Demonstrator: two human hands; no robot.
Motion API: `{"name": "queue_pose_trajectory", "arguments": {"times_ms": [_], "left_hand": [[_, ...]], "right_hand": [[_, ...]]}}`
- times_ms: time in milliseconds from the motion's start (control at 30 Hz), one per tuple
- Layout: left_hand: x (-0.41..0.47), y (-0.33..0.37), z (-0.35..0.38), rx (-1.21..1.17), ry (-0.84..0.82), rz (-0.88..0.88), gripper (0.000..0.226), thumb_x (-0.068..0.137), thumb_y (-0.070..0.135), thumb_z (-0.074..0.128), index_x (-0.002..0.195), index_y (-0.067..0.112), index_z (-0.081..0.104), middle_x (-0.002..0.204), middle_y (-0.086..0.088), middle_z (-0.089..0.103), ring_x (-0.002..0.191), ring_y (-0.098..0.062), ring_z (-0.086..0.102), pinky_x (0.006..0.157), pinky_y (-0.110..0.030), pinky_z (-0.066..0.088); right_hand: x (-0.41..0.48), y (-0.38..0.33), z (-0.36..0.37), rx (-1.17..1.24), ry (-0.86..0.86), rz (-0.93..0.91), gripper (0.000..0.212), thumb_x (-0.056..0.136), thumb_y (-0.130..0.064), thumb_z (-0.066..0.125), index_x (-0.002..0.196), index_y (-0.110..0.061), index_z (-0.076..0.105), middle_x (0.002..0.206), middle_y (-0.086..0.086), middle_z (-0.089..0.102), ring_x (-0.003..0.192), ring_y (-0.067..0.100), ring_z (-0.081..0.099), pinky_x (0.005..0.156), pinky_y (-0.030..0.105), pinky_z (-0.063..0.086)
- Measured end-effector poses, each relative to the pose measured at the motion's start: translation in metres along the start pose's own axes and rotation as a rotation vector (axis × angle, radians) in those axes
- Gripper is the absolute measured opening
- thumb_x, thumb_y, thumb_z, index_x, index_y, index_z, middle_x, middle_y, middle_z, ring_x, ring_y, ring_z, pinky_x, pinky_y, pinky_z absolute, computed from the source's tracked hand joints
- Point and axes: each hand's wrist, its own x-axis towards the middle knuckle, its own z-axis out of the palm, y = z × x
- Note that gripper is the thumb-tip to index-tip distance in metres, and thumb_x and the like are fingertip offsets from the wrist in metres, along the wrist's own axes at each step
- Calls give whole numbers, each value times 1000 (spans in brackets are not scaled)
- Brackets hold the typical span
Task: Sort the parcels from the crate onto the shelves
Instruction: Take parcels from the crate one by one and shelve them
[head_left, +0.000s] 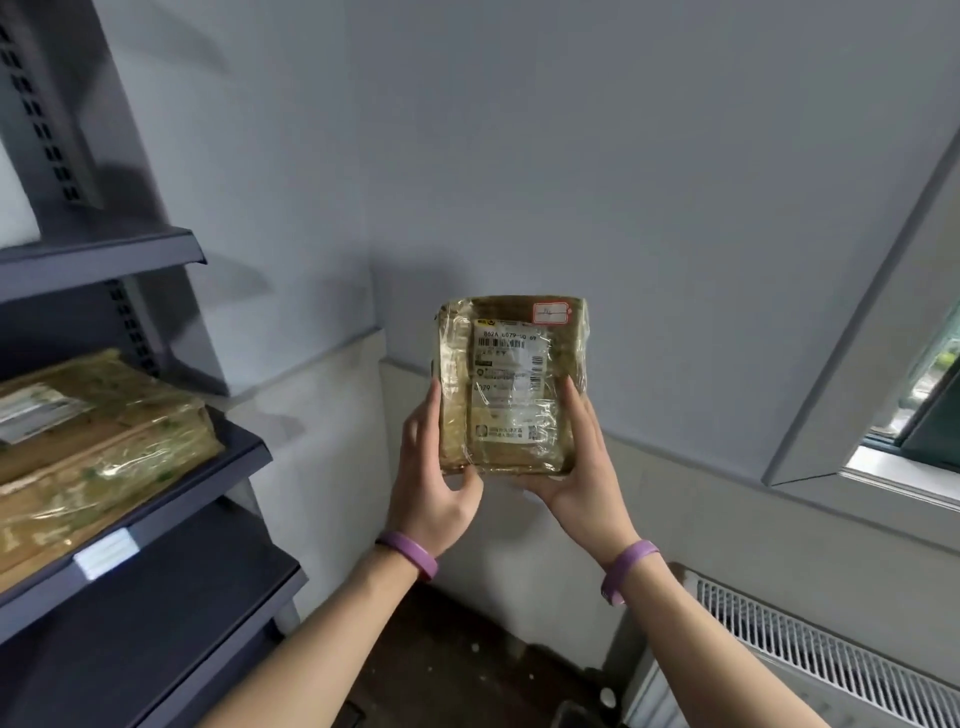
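Observation:
A small brown parcel (511, 384) wrapped in clear tape, with a white shipping label and a small red-edged sticker facing me, is held upright in mid-air before the grey wall. My left hand (434, 467) grips its left edge and lower corner. My right hand (576, 457) cups its right edge and underside. Both wrists wear purple bands. The dark grey shelf unit (223, 467) stands to the left of the parcel. The crate is out of view.
A larger taped brown parcel (98, 447) lies on the middle shelf at left, with a white tag (106, 553) on the shelf's front lip. A window frame (883, 322) is at right, a white radiator grille (831, 660) below it. Dark floor shows between my arms.

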Motion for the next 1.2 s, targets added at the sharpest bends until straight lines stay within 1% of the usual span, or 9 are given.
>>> {"name": "queue_pose_trajectory", "arguments": {"times_ms": [133,233,400,733,800,900,967,1033,1200], "left_hand": [[-10,8,-4,61,15,-36,104,73,2,66,153,30,5,145,-3,29,139,-18,33,105,-46,43],[-27,16,-11,99,33,-128,107,75,1,70,153,30,3,145,4,27,139,-13,32,108,-38,41],[-63,31,-32,226,140,-255,107,77,5,73,152,34,3,142,19,27,136,4,30,105,-9,32],[-153,67,-108,468,366,-523,104,81,13,72,151,38,-1,150,14,22,139,1,24,112,-22,27],[-175,76,-125,493,422,-568,103,82,13,71,150,43,-1,151,19,20,138,9,19,110,-13,21],[-207,88,-149,520,495,-601,103,83,14,72,143,51,-3,142,36,14,129,26,10,104,0,14],[-227,97,-165,517,549,-646,103,82,15,72,143,53,-2,143,34,18,133,21,16,109,-10,22],[-248,107,-182,525,594,-688,104,82,18,73,146,52,-1,146,25,22,135,9,28,109,-19,31],[-304,134,-231,584,684,-737,104,82,18,73,145,50,-3,138,22,25,112,32,30,89,5,27]], "right_hand": [[5,0,0,35,-76,-60,119,67,-6,85,149,-47,9,159,-8,17,146,8,19,115,46,32],[4,1,5,80,-161,-57,122,66,-4,85,150,-47,9,160,-9,16,147,9,18,114,49,33],[-11,-18,23,245,-313,-126,112,73,-14,84,154,-31,10,160,-5,18,146,11,21,113,49,34],[-57,-82,84,417,-678,-232,121,72,-3,81,151,-43,-1,159,-21,13,146,2,17,115,42,32],[-71,-95,99,453,-759,-224,121,72,-3,81,150,-45,0,154,-23,24,143,2,26,112,35,36],[-93,-122,117,502,-855,-222,123,71,4,78,145,-55,-1,137,-37,38,129,-10,39,98,11,39],[-109,-140,126,553,-898,-259,123,73,7,76,136,-67,1,128,-48,38,123,-18,39,92,1,36],[-125,-163,134,583,-941,-289,123,74,9,74,128,-75,3,122,-52,39,119,-22,40,88,-1,36],[-174,-220,159,660,-1044,-295,117,72,12,72,133,-66,11,121,-43,48,116,-14,48,85,1,39]]}}
